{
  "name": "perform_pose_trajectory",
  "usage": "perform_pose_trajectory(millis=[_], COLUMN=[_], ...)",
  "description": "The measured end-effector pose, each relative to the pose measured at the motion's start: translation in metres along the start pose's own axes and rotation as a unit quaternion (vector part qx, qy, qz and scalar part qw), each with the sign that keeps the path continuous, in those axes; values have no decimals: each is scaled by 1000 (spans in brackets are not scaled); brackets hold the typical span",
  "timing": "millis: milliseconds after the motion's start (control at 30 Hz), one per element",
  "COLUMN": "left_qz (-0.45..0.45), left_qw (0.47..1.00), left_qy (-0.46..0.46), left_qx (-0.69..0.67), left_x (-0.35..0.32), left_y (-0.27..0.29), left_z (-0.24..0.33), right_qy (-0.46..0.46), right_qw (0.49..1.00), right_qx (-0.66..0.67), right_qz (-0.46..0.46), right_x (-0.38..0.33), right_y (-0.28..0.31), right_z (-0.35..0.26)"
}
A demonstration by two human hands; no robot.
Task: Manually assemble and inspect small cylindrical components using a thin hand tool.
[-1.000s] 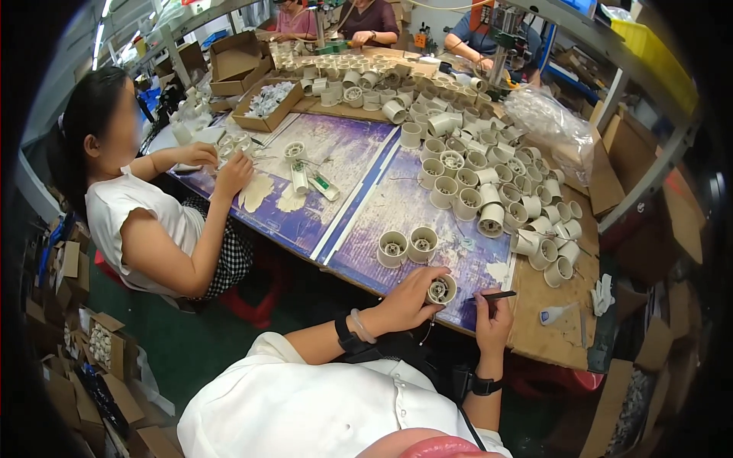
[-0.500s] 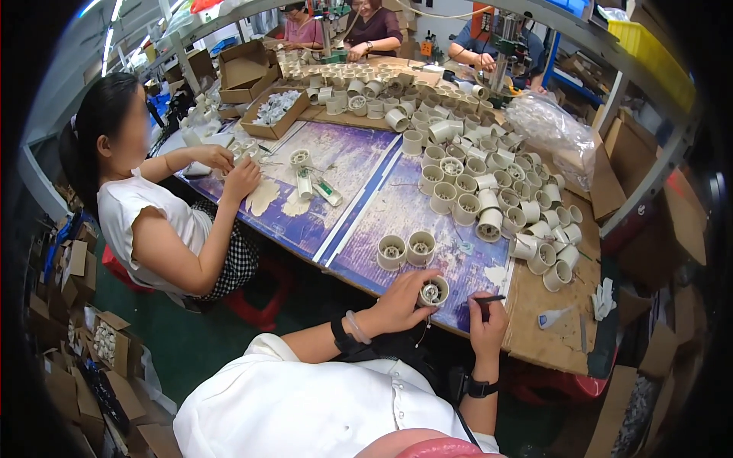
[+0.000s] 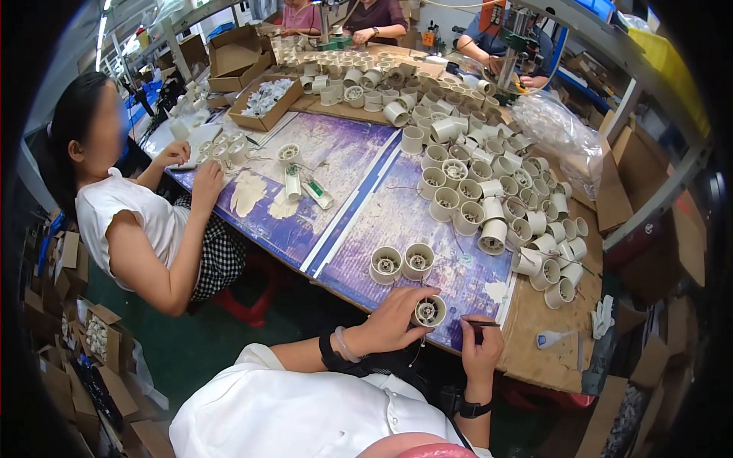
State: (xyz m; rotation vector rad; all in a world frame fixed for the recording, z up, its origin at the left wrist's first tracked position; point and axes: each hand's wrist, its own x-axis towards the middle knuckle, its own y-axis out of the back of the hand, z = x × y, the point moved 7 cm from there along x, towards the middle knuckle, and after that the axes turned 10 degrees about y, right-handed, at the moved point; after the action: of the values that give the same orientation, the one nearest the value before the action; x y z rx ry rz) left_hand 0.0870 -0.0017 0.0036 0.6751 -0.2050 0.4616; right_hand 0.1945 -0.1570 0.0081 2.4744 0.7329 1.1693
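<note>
My left hand (image 3: 391,320) grips a cream plastic cup-shaped part (image 3: 429,311) at the near edge of the table, its open end facing me. My right hand (image 3: 481,353) sits just right of it and pinches a thin dark tool (image 3: 482,324) whose tip points toward the part. Two more cream parts (image 3: 402,263) stand upright on the blue mat just beyond my left hand.
A large heap of the same cream parts (image 3: 489,191) covers the table's right and far side. A person in a white top (image 3: 145,221) works at the left. Cardboard boxes (image 3: 263,103) sit farther back, where other people sit. A white tube (image 3: 551,338) lies right of my hand.
My left hand has turned and shifted the held part slightly; the right hand with the tool stays close beside it. The view has moved a little.
</note>
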Motion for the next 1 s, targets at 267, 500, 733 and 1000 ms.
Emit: perform_pose_trajectory(millis=[267,500,733,1000], left_qz=[10,21,62,92], left_qw=[1000,1000,997,994], left_qy=[7,3,-3,-46], left_qx=[9,11,42,28], left_x=[-1,-5,-5,-7], left_y=[2,4,-6,-8], left_z=[0,1,-8,-15], right_qy=[21,-62,-43,27], right_qw=[999,970,982,986], right_qx=[28,225,180,165], right_qz=[6,67,46,-6], right_x=[7,-5,-15,5], right_y=[0,-6,-14,-19], right_z=[4,3,3,-8])
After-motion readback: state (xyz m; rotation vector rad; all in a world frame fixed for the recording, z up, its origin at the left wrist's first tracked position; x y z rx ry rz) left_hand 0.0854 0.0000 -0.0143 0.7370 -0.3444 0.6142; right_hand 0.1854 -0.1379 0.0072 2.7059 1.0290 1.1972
